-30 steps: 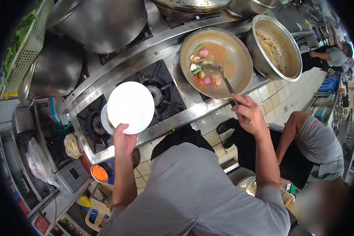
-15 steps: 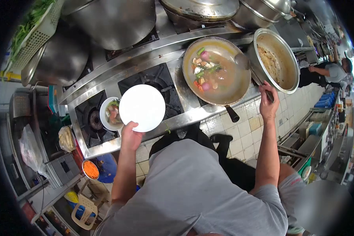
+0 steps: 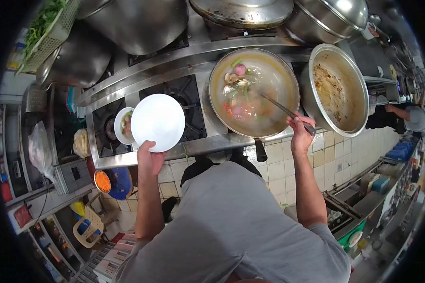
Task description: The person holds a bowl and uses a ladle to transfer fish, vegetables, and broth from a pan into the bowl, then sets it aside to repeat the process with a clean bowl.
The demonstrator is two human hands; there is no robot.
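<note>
My left hand [image 3: 150,158] grips the near rim of a white bowl or plate [image 3: 157,122] over the stove. This partly covers a smaller white bowl [image 3: 123,127] with greens and pinkish pieces in it, on the left burner. My right hand [image 3: 301,133] is closed around the dark handle of a ladle [image 3: 282,108], whose head is down in the wok. The wok [image 3: 213,101] holds steaming broth with a purplish onion [image 3: 240,70], green pieces, mushrooms and orange-red bits; its black handle [image 3: 260,151] points toward me.
Right of the wok stands a deep metal pot [image 3: 363,89] with brown residue. Large pots [image 3: 141,26] and a lidded pan [image 3: 243,10] line the back. At lower left is a bowl of orange shreds [image 3: 102,181]. Another person [image 3: 414,118] stands at far right.
The ladle has gone from over the wok's right side down into the broth, and my right hand has moved left and nearer. The white dish has shifted slightly left; the view has also shifted.
</note>
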